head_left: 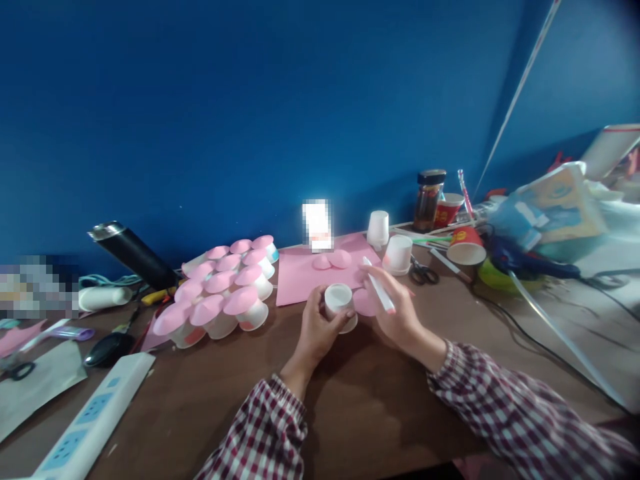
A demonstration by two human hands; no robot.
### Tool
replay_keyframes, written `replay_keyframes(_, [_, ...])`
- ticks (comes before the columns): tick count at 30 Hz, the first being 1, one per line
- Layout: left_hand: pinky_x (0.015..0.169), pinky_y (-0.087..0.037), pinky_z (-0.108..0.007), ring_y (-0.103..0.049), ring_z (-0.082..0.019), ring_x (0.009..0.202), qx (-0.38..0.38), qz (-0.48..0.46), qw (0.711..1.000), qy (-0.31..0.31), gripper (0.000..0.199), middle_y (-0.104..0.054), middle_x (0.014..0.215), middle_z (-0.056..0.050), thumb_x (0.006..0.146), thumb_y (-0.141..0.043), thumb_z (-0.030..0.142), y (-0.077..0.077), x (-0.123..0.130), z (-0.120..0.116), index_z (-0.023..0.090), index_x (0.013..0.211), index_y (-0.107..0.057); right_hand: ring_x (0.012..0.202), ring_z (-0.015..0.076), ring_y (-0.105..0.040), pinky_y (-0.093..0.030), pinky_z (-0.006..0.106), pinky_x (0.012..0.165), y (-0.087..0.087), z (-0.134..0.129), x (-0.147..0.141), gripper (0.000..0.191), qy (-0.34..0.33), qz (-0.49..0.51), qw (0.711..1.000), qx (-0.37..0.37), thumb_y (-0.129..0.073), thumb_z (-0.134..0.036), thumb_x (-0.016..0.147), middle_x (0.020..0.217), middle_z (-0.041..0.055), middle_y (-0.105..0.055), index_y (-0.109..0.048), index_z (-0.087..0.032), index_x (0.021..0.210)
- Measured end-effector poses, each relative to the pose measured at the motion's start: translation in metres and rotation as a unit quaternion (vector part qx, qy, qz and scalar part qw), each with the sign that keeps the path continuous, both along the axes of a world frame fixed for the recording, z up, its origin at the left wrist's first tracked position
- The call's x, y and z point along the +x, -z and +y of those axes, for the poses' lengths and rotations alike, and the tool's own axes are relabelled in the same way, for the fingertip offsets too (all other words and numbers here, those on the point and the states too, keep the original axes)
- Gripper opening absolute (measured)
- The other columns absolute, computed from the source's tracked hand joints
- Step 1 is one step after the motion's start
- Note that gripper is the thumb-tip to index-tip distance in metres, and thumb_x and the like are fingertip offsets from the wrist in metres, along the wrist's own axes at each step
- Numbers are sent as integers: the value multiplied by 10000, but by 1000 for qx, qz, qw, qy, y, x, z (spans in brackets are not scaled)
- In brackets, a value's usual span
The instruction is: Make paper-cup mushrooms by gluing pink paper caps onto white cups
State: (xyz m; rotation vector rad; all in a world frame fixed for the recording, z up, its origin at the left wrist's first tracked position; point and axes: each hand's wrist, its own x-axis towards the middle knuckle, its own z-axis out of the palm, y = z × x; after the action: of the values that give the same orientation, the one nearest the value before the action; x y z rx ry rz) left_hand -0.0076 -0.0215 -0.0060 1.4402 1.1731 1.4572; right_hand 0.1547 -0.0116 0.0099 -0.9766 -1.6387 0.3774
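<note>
My left hand [319, 325] is wrapped round a small white paper cup [339, 296], which stands upside down near the middle of the table. In my right hand [399, 305] is a white marker [381, 291] with a pinkish end, held slanting just right of the cup. A pink paper disc [366, 302] lies partly under my right hand. Behind both hands a pink paper sheet [295, 275] is spread out, with two more pink discs [341, 259] on it. To the left, several upturned cups [253, 316] carry pink paper tops [241, 300].
Two white cups [399, 255] and black-handled scissors [423, 273] sit right of the sheet. Beyond them are a lidded jar [429, 200], a red cup [466, 246] and a blue glue gun [525, 259] with a cable. A power strip [95, 413] and black flask [137, 253] occupy the left.
</note>
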Motion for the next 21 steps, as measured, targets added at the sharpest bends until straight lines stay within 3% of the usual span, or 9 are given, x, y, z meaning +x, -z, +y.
replay_keyframes(3, [747,-442,-250,-584,-174,821,-8,-1,1000,1,419,-636,903,-31,634,-802,292,0,-1,-1,179,981,-596,980,233,-638,-520,384,866,0,-1,3,588,-26,-47,998,-41,-613,-348,859,1177,155,-629,-409,-152,1374])
replay_keyframes(5, [730,-446,-250,-593,-175,807,-17,-8,1000,12,401,-649,895,-36,651,-791,306,0,-2,-2,177,981,-603,1143,276,-568,-496,420,922,-3,-6,7,763,-65,-64,994,-64,-643,-413,832,1347,203,-517,-287,-150,1453])
replay_keyframes(7, [725,-451,-255,-599,-178,798,-24,-20,999,38,400,-659,885,-36,653,-789,308,1,-2,-3,178,986,-609,1308,295,-434,-439,451,1003,-6,-12,12,758,-94,-67,990,-77,-598,-437,863,1472,191,-391,-238,-188,1482])
replay_keyframes(9, [741,-454,-261,-601,-183,815,-26,-19,998,55,413,-665,902,-38,647,-792,303,2,-2,-4,181,998,-612,1354,274,-383,-392,456,1051,-7,-17,18,649,-95,-64,990,-81,-526,-404,914,1493,156,-376,-256,-222,1476])
replay_keyframes(12, [762,-449,-267,-592,-187,835,-20,19,999,37,402,-661,915,-40,643,-792,315,3,-2,-3,179,984,-626,1235,237,-513,-425,415,1010,-6,-18,34,399,-44,-78,994,-67,-427,-283,956,1341,134,-543,-443,-210,1348])
replay_keyframes(14, [769,-444,-270,-585,-188,840,-18,45,999,22,383,-655,912,-40,666,-775,334,4,-3,-3,177,984,-629,1069,226,-611,-480,369,904,-4,-17,53,277,-14,-126,990,-68,-390,-205,943,1158,122,-643,-584,-187,1140])
replay_keyframes(16, [766,-441,-271,-581,-187,832,-18,61,998,16,361,-650,902,-39,691,-755,351,4,-3,-4,176,979,-627,885,218,-659,-497,325,769,-1,-16,76,240,14,-210,972,-103,-392,-147,907,976,103,-687,-608,-175,1007])
replay_keyframes(19, [753,-438,-266,-582,-184,816,-26,56,998,18,358,-654,892,-37,680,-766,353,2,-3,-7,174,962,-638,657,211,-649,-445,284,590,6,-17,109,295,125,-320,924,-166,-410,-102,852,794,77,-692,-536,-151,1115])
replay_keyframes(21, [752,-438,-265,-588,-188,817,-34,38,998,21,381,-664,894,-39,647,-792,338,2,-4,-9,176,962,-652,640,211,-642,-419,274,561,11,-17,125,335,178,-363,899,-166,-436,-120,850,816,89,-696,-499,-145,1177])
